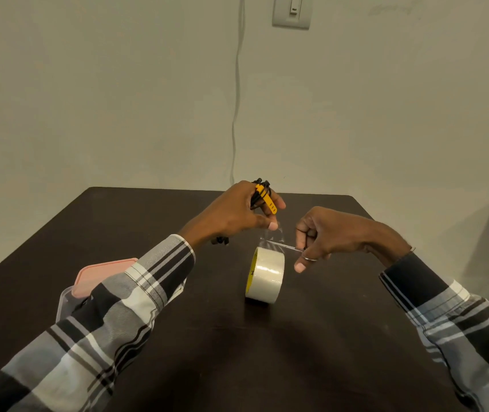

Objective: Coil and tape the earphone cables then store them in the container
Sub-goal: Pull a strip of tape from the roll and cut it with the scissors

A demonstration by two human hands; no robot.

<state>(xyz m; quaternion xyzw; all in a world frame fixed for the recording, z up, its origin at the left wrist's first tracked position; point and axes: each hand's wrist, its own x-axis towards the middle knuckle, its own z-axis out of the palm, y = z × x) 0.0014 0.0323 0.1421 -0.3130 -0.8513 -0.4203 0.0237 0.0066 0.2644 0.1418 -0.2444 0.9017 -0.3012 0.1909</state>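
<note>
Gripping coiled black earphone cable (259,194) in left hand (237,212), pinching clear tape strip (273,236); right hand (323,236) clutching scissors (292,248) above tape roll (265,275).

Both hands (237,212) (326,233) raised, fingers curled

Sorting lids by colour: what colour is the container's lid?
Pink; the lid shows in the head view, partly hidden behind the left sleeve.
</note>
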